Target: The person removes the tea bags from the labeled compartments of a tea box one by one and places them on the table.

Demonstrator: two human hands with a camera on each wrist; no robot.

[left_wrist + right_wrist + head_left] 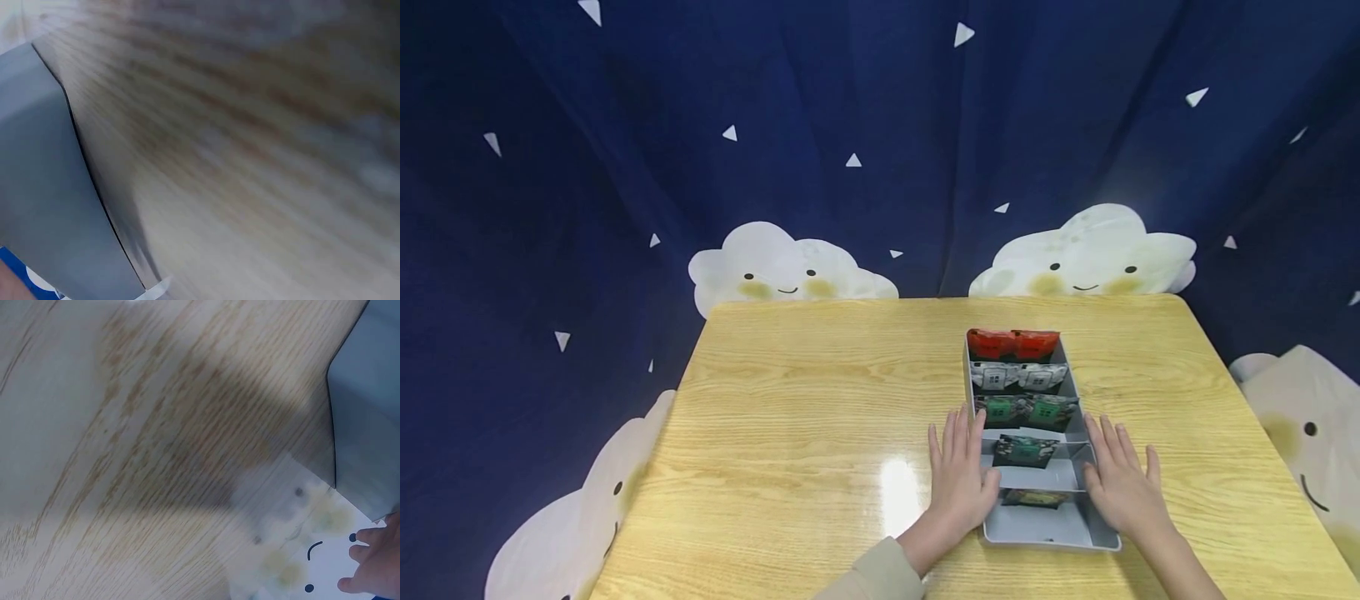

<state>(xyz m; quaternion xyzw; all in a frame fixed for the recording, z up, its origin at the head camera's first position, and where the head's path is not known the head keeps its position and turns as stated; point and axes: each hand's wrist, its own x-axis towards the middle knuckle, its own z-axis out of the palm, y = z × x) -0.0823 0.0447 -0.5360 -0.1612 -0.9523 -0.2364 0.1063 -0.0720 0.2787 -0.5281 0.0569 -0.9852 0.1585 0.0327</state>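
Observation:
A grey divided box (1051,540) stands on the table, its side walls showing in the left wrist view (44,175) and the right wrist view (365,419). Upright sachets fill its compartments: red sachets (1013,344) at the far end, then white sachets (995,377), green sachets (1047,412), a dark green sachet (1024,450) and a yellowish sachet (1033,497) nearest. My left hand (958,483) lies along the left wall, fingers extended, thumb over the rim. Against the right wall rests my right hand (1126,490), its fingers also extended.
Wood-grain table (790,400) surrounds the box, with more of it on the left. A dark blue curtain (850,100) with white triangles and smiling clouds hangs behind and at the sides.

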